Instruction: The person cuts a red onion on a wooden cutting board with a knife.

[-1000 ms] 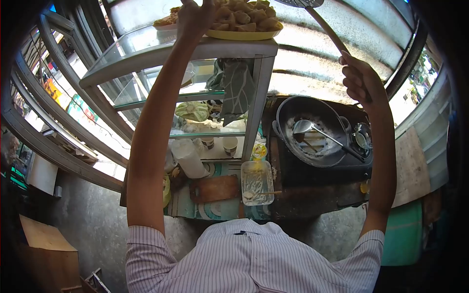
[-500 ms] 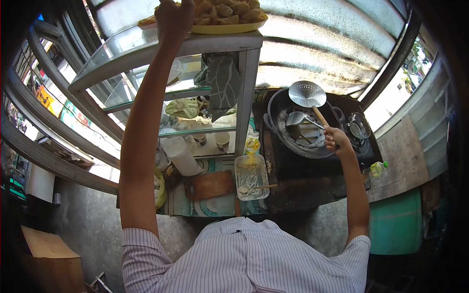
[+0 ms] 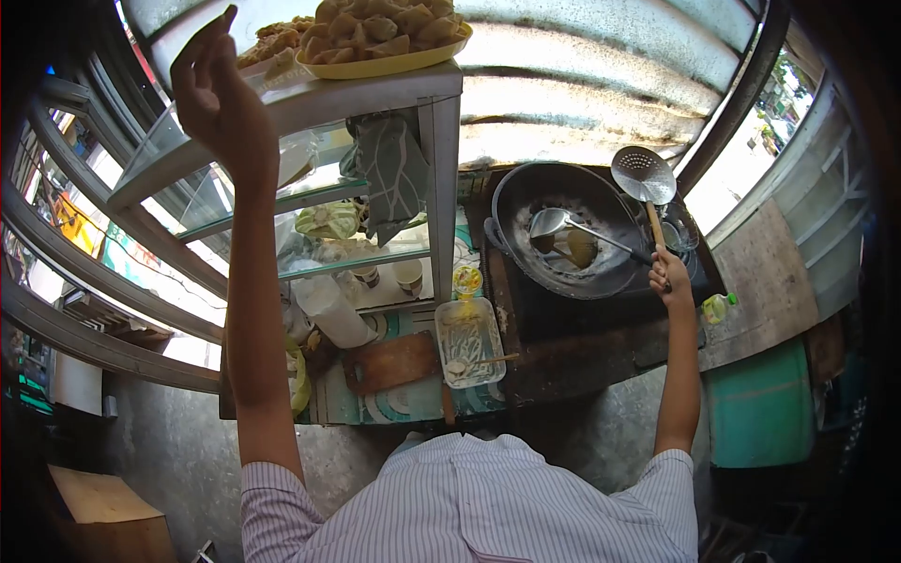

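Note:
My left hand (image 3: 218,103) is raised beside the top of the glass cabinet at the upper left, fingers apart and nothing in them. Near it, a yellow plate (image 3: 394,64) heaped with fried pieces (image 3: 375,30) sits on the cabinet top. My right hand (image 3: 670,278) is wrapped round the wooden handle of a perforated skimmer (image 3: 643,174), whose round head is up over the wok's right edge. Below the skimmer is a black wok (image 3: 526,192) with some oil in the bottom. A metal ladle (image 3: 550,222) rests in it, its dark handle end near my right fingers.
The glass cabinet (image 3: 444,188) holds a cabbage (image 3: 328,220) and cups. On the counter lie a wooden board (image 3: 392,362) and a clear tray (image 3: 471,342). A green-capped bottle (image 3: 715,309) stands right of the stove. A green container (image 3: 758,413) is at lower right.
My left hand has come away from the plates and moved left and down, its fingers now apart. The skimmer has moved right, from above the wok's middle to its right edge, with my right hand.

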A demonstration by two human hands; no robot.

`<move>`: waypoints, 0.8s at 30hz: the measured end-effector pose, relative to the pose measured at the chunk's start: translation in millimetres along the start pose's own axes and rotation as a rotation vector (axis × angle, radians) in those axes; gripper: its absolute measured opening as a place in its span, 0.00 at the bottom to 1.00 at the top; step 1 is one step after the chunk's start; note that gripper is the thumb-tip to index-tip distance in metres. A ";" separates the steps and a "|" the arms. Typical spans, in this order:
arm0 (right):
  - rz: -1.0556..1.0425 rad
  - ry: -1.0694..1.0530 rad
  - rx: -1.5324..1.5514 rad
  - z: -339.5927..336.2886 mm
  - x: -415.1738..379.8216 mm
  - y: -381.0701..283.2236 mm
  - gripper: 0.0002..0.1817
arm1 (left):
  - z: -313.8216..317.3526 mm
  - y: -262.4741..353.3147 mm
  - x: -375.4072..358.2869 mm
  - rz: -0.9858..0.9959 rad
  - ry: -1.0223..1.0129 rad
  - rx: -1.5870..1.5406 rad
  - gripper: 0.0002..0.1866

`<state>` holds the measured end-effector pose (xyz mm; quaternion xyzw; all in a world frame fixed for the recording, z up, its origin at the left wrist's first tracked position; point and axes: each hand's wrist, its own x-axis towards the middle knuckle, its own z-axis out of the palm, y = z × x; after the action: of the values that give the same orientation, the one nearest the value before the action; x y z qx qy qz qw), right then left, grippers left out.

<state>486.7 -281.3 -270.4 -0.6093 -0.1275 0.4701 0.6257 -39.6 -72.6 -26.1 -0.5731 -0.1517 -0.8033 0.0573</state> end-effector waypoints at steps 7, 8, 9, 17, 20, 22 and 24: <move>0.169 0.235 0.084 -126.6 107.5 -45.8 0.15 | -57.7 51.2 -53.1 -0.180 0.060 0.078 0.13; 0.194 0.240 0.136 -133.4 113.5 -44.6 0.15 | -69.5 53.9 -62.5 -0.214 0.045 0.137 0.13; 0.167 0.245 0.169 -144.2 122.0 -39.5 0.16 | -81.1 56.1 -71.8 -0.248 0.030 0.193 0.13; 0.332 0.282 0.017 -177.0 138.3 -13.3 0.17 | -146.4 69.7 -118.9 -0.466 0.097 0.417 0.13; 0.109 0.711 -0.644 -149.6 108.7 -13.3 0.18 | -147.3 53.7 -90.9 -0.326 -0.070 0.590 0.11; 0.078 0.845 -0.924 -144.2 98.2 -15.1 0.21 | -128.5 37.5 -58.6 -0.253 -0.129 0.611 0.11; 0.048 0.871 -0.916 -147.3 97.6 -10.8 0.23 | -105.3 19.4 -25.0 -0.144 -0.223 0.682 0.11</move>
<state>650.6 -301.4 -334.3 -0.9535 -0.0356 0.0908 0.2853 -121.1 -125.7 -77.4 -0.5930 -0.4560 -0.6411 0.1713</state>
